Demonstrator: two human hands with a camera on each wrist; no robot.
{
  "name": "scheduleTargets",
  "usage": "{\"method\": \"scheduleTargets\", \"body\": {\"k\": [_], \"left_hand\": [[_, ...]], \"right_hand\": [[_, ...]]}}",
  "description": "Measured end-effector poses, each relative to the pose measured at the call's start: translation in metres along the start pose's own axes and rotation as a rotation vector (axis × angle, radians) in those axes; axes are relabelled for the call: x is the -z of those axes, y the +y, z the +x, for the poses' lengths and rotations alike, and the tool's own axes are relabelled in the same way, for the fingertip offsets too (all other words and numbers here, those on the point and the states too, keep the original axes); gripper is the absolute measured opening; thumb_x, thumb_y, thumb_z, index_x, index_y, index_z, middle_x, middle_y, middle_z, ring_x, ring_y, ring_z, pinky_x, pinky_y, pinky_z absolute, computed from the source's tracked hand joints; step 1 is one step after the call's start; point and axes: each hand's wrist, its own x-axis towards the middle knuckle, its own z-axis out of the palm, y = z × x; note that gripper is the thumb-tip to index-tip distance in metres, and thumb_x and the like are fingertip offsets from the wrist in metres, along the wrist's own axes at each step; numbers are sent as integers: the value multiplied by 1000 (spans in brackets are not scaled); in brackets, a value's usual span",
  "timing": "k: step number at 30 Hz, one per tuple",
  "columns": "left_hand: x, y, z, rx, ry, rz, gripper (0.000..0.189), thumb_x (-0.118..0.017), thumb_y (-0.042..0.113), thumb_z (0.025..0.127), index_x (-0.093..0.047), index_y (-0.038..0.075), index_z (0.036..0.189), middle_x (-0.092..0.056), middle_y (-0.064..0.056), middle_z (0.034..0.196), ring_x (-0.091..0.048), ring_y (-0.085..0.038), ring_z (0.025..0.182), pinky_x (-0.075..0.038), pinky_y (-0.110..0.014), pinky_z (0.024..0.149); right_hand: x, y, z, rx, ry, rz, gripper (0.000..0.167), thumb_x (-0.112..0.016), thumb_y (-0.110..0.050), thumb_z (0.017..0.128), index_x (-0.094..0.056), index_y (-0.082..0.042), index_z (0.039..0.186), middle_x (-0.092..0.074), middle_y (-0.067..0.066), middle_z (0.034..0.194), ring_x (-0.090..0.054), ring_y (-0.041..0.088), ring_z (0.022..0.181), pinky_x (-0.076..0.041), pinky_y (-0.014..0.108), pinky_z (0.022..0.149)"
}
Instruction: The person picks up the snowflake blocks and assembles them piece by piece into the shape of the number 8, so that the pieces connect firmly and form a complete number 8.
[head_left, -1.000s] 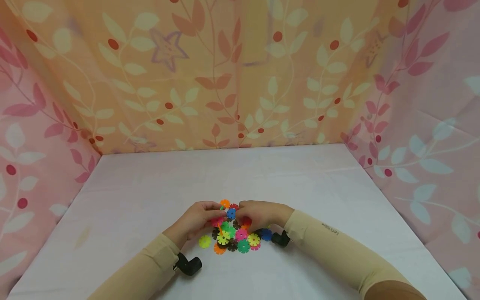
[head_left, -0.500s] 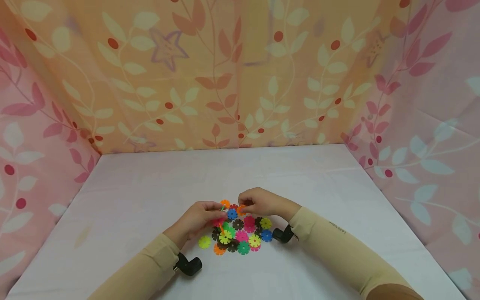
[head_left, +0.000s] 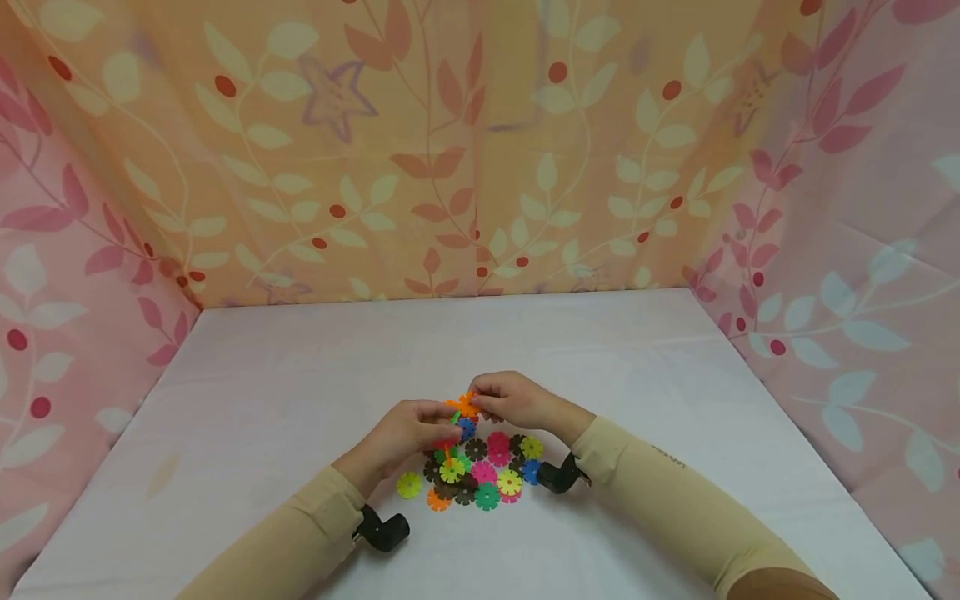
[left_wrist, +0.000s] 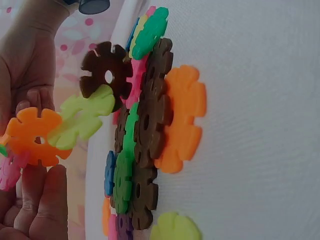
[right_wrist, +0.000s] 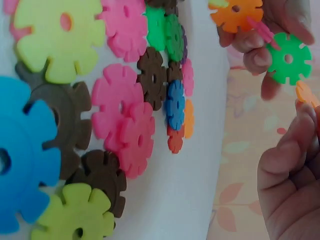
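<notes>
A pile of notched discs [head_left: 480, 473] lies overlapped on the white tabletop [head_left: 300, 375], and a wrist dipping too low could scatter it. Above the pile, the fingers of the left hand [head_left: 417, 427] hold a linked chain [left_wrist: 54, 122]; a hard twist there might pop its slotted joints. The fingers of the right hand [head_left: 521, 402] pinch a single orange disc [right_wrist: 305, 93] against, or just beside, the chain's green link [right_wrist: 296, 67] — whether notches engage I cannot tell. If they meet askew, that disc probably skids off and drops.

Counted: two hands, two wrist cameras [head_left: 386, 533], one chain. It shows at least four discs — green, pink, orange, yellow; a brown disc [left_wrist: 115, 60] by the yellow end may be linked too. Loose, I make out three yellow discs [head_left: 408, 479], two orange, two blue discs [right_wrist: 172, 117], one purple disc [left_wrist: 123, 232] and one red disc [right_wrist: 172, 134]; greens, browns and pinks overlap too much for a sure count.
</notes>
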Motion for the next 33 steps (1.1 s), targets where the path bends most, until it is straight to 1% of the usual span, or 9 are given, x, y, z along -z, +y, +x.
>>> {"method": "scheduleTargets", "body": {"k": [3,10,14,17,19,22,25,30,33], "left_hand": [[0,1,-1,-12,-12,24,43,-71,26,79,-62,-1,112,-66,-6,92,-60,-18,83,-51,-35,77],[-1,4,-1,-51,-41,49,38,-71,25,80,-65,-1,108,-66,-6,96,-61,-20,82,-52,-33,73],[-1,5,-2,-70,-40,59,34,-69,22,82,-67,-2,106,-67,-6,94,-61,-21,81,-52,-35,73],[-2,5,-3,-93,-36,66,37,-69,26,81,-67,-2,105,-67,-6,94,-62,-20,80,-52,-36,74],[-2,6,-3,-107,-27,74,40,-70,30,80,-67,-1,105,-68,-7,93,-61,-19,78,-52,-36,74],[-3,7,-3,-119,-17,81,43,-70,33,79,-67,-1,106,-68,-7,90,-61,-18,75,-52,-37,73],[-4,8,-3,-115,-17,82,42,-71,32,78,-68,0,104,-68,-5,87,-60,-20,73,-52,-38,72],[-9,10,-1,-86,-69,33,31,-72,26,78,-66,-1,94,-60,-5,76,-61,-22,75,-52,-32,69],[-12,11,0,-50,-94,-29,30,-68,24,82,-62,-3,94,-61,-11,84,-64,-24,82,-53,-31,72]], "right_hand": [[1,1,0,-8,-1,-9,18,-49,-15,95,-59,-9,82,-52,10,64,-46,14,55,-43,26,54],[1,-1,-1,-3,-35,-2,19,-51,-14,94,-60,-5,80,-51,2,61,-46,15,55,-42,26,53],[-1,-2,0,-9,-22,36,18,-52,-13,93,-61,-6,80,-52,3,60,-47,15,55,-47,35,56],[-3,0,1,-8,-5,87,18,-52,-12,93,-62,-6,80,-52,4,59,-47,16,54,-47,43,57],[-4,1,3,-1,4,102,18,-52,-12,93,-63,-5,81,-52,4,59,-46,16,54,-47,40,56],[-4,1,4,6,13,105,18,-52,-13,93,-64,-5,83,-51,4,59,-44,16,54,-43,32,52],[-3,0,4,-2,4,73,17,-52,-14,93,-64,-7,84,-51,4,58,-44,15,54,-40,25,50],[0,-5,2,-48,-46,-1,18,-52,-15,93,-63,-6,82,-50,3,59,-45,13,52,-41,25,49],[0,-5,2,-79,-64,-12,16,-54,-14,92,-63,-4,82,-53,4,61,-47,13,53,-46,30,52]]}}
